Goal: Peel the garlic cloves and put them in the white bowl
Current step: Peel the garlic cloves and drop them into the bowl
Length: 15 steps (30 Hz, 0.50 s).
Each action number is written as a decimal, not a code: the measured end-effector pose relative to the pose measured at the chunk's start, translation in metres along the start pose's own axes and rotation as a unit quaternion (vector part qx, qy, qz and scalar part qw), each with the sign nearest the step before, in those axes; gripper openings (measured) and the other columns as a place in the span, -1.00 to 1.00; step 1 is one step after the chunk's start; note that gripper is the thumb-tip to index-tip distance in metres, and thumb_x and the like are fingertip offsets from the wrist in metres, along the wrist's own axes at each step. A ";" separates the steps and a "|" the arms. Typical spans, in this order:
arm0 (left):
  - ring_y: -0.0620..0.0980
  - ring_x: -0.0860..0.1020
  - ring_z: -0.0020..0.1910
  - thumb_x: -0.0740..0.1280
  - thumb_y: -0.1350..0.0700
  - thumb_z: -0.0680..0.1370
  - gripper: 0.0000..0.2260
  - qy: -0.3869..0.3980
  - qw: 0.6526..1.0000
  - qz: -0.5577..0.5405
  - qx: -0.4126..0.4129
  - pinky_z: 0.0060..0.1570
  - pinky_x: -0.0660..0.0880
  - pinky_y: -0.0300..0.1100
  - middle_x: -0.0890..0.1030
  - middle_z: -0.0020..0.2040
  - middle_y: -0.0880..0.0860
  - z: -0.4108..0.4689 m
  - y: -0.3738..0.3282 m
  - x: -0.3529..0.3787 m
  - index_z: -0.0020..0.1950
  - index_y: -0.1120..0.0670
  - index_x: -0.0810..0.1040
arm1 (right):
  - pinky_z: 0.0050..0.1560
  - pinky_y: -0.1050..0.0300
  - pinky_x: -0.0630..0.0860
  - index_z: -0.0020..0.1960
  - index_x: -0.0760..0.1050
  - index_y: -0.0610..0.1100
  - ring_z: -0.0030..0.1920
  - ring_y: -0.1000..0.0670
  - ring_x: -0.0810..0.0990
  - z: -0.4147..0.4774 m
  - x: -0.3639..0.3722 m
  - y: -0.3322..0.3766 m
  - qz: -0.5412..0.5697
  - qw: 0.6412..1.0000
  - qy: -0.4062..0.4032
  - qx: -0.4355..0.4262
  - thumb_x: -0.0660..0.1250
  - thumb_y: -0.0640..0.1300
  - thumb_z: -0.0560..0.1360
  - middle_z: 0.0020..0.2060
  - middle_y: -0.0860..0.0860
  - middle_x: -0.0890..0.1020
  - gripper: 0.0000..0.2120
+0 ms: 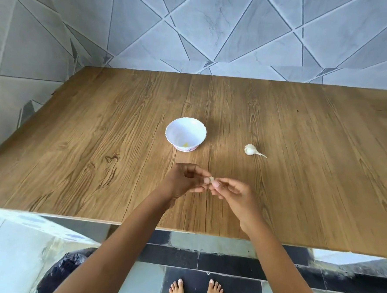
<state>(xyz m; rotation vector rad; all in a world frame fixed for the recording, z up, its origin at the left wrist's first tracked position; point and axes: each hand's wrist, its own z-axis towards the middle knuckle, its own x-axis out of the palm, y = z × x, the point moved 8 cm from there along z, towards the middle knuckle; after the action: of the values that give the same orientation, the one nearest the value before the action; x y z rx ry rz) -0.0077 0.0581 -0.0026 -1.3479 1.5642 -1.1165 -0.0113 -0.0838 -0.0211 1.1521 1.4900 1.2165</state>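
Observation:
A small pale garlic clove [211, 179] is held over the wooden table between both hands. My left hand [183, 181] pinches its left side with curled fingers. My right hand [232, 194] pinches its right side with thumb and fingertips. Beyond the hands stands the white bowl [186, 133] with a scalloped rim; a small yellowish piece [186, 144] lies on its bottom. To the right of the bowl lies a partial garlic bulb [251, 150] with its stem pointing right.
The wooden table [97, 140] runs to a tiled wall at the back and left. Its near edge crosses below my forearms. A dark bag-lined bin [67, 270] stands on the floor at lower left, and my bare feet show below.

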 end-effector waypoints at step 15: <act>-0.12 0.62 -0.25 0.38 0.22 0.50 -0.95 0.038 0.998 0.055 -0.022 -0.21 0.56 -0.31 0.64 -0.22 0.08 0.004 0.009 -0.003 -0.10 0.20 0.59 | -0.10 0.32 0.51 -0.17 0.55 -0.13 -0.19 0.16 0.59 0.009 0.012 0.002 -0.002 0.999 0.052 -0.003 0.36 -0.25 0.49 -0.24 0.03 0.65 -0.92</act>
<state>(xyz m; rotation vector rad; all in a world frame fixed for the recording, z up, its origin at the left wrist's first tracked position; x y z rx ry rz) -0.0061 0.0605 -0.0121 -1.2463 1.7053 -1.0817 -0.0046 -0.0704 -0.0208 1.0949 1.5636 1.2957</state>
